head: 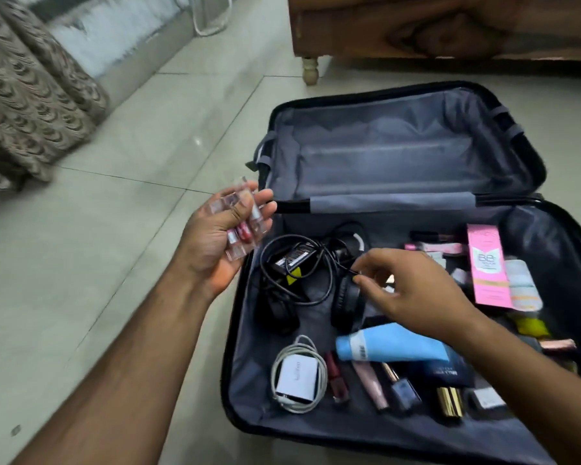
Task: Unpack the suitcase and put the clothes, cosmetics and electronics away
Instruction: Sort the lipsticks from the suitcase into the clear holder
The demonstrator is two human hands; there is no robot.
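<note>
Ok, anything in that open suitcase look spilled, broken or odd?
Nothing spilled or visibly damaged. The black charger cable lies in a loose tangle by the black headphones, and cosmetics lie scattered loose across the dark suitcase. The left hand holds several small clear lipsticks.

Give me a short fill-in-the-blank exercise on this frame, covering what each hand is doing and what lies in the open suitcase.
1. The left hand holds a bunch of small clear-cased lipsticks over the ____, beside the black open suitcase.
2. The right hand reaches over the black ____.
3. The white cable is coiled around a flat ____ charger box.
4. The soft light-blue tube lies ____ the suitcase.

Missing words: floor; headphones; white; inside
</note>
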